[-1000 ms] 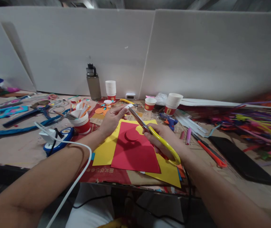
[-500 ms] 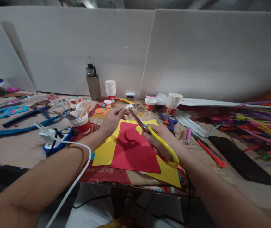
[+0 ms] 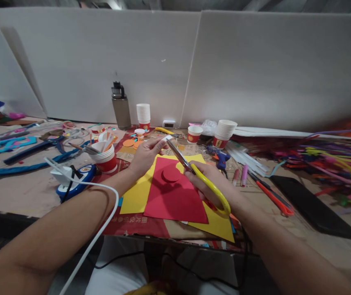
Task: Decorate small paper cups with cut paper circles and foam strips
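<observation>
While pinching a small white paper piece [image 3: 168,138] between nearly closed fingers of the left hand [image 3: 146,155], also gripping yellow-handled metal scissors [image 3: 205,176] in curled fingers of the right hand [image 3: 207,186]. Got both arms [image 3: 80,217] stretched out and angled inward over the tabletop [image 3: 24,192], blades [image 3: 178,153] right up at the paper piece, above a red rectangular paper sheet [image 3: 175,203]. Can't tell blade gap tbh.

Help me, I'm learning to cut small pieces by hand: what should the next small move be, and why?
Probably a small, slow snip into the white piece, since the left hand pinches it and the yellow-handled scissors, held in the right hand, have their tips right by it. How far the blades are open is hard to tell.
</observation>
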`<state>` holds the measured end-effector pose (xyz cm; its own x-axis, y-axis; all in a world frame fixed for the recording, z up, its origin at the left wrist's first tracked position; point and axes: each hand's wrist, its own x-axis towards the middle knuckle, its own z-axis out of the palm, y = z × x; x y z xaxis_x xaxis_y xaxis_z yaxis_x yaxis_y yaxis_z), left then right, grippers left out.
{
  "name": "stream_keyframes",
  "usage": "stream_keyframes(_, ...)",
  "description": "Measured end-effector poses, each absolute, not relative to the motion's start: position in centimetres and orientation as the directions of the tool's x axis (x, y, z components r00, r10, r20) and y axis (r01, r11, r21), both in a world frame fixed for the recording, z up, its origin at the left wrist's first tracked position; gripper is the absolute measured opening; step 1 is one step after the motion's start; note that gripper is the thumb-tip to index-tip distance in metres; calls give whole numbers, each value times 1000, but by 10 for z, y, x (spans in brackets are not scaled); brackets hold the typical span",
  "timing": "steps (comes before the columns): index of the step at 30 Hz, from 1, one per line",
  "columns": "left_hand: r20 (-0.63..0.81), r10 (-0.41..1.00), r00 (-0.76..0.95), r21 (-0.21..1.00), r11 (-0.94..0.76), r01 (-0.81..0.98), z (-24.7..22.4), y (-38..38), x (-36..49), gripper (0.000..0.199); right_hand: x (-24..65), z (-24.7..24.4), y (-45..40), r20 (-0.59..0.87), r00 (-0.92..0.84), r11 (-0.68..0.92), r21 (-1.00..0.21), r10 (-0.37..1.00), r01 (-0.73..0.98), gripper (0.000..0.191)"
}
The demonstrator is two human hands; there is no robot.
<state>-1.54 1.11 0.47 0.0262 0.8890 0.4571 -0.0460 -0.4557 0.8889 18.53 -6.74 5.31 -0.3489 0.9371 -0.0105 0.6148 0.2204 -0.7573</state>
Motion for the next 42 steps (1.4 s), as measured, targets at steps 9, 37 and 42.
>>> stream_keyframes(9, 447, 894, 21, 895, -447, 1, 6, 9, -15, 39, 189, 50, -64, 9, -369, 270, -698, 929, 663, 19)
stream_keyframes(37, 455, 890, 26, 859, -431, -277, -5, 25, -19, 32, 199, 41, -55, 23, -444, 304, -761, 896, 573, 29)
stream_keyframes(42, 459, 887, 47, 862, -432, -264, -6, 25, -19, 31, 195, 44, -59, -85, -407, 165, -825, 909, 541, 26)
